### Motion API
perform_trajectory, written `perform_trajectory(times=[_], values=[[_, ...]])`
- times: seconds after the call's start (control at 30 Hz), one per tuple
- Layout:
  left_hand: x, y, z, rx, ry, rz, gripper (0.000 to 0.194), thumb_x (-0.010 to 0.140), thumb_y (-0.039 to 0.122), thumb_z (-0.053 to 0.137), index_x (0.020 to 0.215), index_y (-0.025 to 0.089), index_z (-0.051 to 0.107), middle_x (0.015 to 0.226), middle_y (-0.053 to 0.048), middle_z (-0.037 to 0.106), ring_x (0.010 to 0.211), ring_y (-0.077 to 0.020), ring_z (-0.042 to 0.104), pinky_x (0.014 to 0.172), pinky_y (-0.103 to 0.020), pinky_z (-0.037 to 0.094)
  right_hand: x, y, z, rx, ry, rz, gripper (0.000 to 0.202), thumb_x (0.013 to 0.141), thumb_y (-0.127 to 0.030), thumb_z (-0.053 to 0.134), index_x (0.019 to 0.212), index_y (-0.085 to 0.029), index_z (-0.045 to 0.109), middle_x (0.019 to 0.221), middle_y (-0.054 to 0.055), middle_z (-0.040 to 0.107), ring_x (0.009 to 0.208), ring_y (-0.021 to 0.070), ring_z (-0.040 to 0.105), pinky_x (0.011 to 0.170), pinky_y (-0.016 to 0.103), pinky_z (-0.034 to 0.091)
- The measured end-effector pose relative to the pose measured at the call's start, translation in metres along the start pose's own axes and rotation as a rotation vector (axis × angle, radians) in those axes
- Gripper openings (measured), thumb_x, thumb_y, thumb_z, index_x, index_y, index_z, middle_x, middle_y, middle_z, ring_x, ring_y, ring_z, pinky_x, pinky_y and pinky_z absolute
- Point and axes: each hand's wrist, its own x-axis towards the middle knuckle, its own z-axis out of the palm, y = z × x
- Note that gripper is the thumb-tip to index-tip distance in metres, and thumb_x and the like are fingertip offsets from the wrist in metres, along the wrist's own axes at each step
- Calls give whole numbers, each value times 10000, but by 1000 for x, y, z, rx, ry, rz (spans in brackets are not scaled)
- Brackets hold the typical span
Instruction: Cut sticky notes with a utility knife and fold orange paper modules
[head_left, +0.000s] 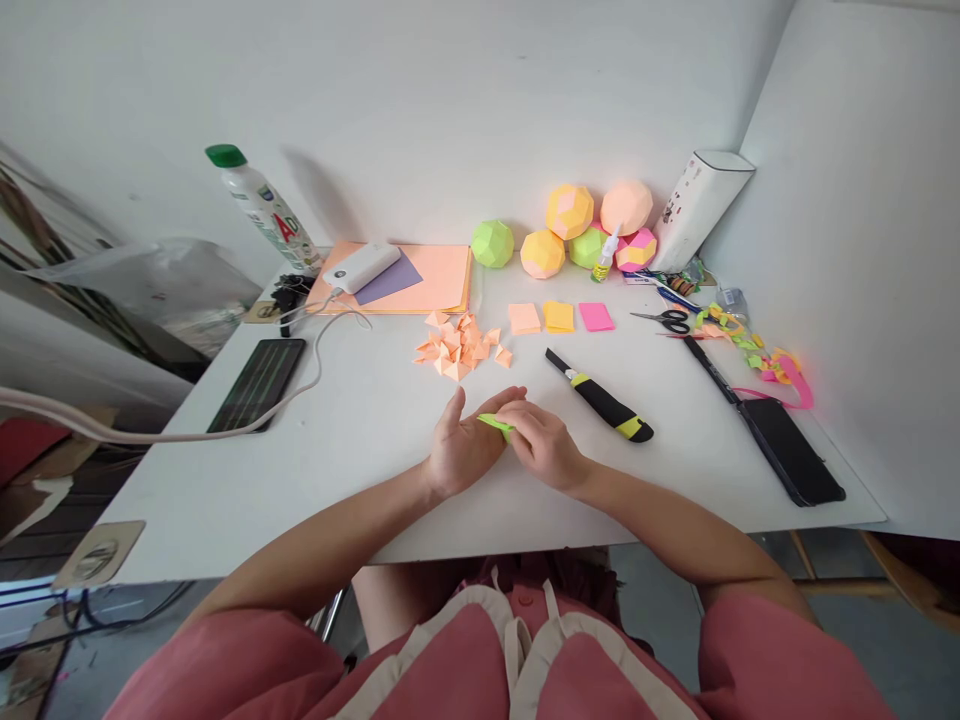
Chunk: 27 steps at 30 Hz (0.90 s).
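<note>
A small piece of lime-green folded paper [495, 423] lies across the palm of my left hand [466, 448]. That hand is turned palm up, with its thumb raised and its fingers stretched out. My right hand [546, 446] reaches over from the right, its fingers closed on the green paper and covering part of it. Just beyond my hands is a loose pile of peach folded paper pieces [455, 345]. A black and yellow utility knife [602, 398] rests on the table to the right of my right hand.
Peach [524, 319], yellow [558, 317] and pink paper squares [596, 317] lie behind the knife. Several faceted paper balls [493, 245] and a small glue bottle [604, 257] stand by the wall. Scissors [670, 320] lie right; a phone [259, 383] and white cable [319, 350] left.
</note>
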Motion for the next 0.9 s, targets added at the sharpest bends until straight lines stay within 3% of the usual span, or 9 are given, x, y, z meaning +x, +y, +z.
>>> perform_trajectory(times=[0.1, 0.3, 0.5, 0.63, 0.73, 0.9], values=[[-1, 1, 3, -37, 34, 13, 710, 804, 719, 287, 1191, 198, 575, 1392, -69, 453, 1353, -272, 303, 1088, -427, 312, -3, -5, 4, -83, -26, -73, 305, 912, -106, 343, 1097, -212, 561, 951, 81, 639, 909, 170, 620, 801, 339, 550], [-1, 3, 5, -89, 45, 35, 724, 818, 706, 245, 1211, 183, 557, 1430, -67, 412, 1385, -251, 250, 1138, -408, 235, -8, -14, 7, -142, -62, -183, 258, 900, -85, 395, 1054, -160, 587, 935, 102, 649, 834, 173, 623, 703, 314, 567], [0, 8, 5, -42, -11, 40, 804, 761, 771, 266, 1256, 182, 498, 1422, -106, 411, 1374, -275, 272, 1118, -440, 264, -11, -23, 5, 164, -146, -139, 269, 893, -86, 363, 1042, -164, 573, 935, 85, 664, 875, 131, 628, 749, 266, 557], [-4, 17, 6, -130, -62, 52, 820, 768, 769, 255, 1281, 164, 464, 1429, -109, 399, 1370, -273, 281, 1120, -438, 250, -10, -23, -2, 347, -197, -134, 239, 867, -97, 392, 1007, -171, 570, 896, 70, 685, 850, 122, 640, 751, 248, 546], [-7, 24, 5, -221, -103, 50, 798, 795, 733, 267, 1310, 145, 428, 1434, -114, 393, 1374, -268, 272, 1127, -432, 220, -6, -20, -8, 315, -82, -42, 188, 858, -130, 449, 981, -173, 584, 850, 57, 688, 753, 128, 633, 697, 252, 534], [-10, 27, 3, -385, -181, 31, 767, 835, 676, 273, 1331, 106, 404, 1427, -130, 404, 1398, -258, 204, 1138, -435, 154, 2, -16, -16, 285, 83, 249, 162, 857, -225, 499, 983, -178, 589, 880, 60, 674, 705, 140, 604, 620, 257, 504]])
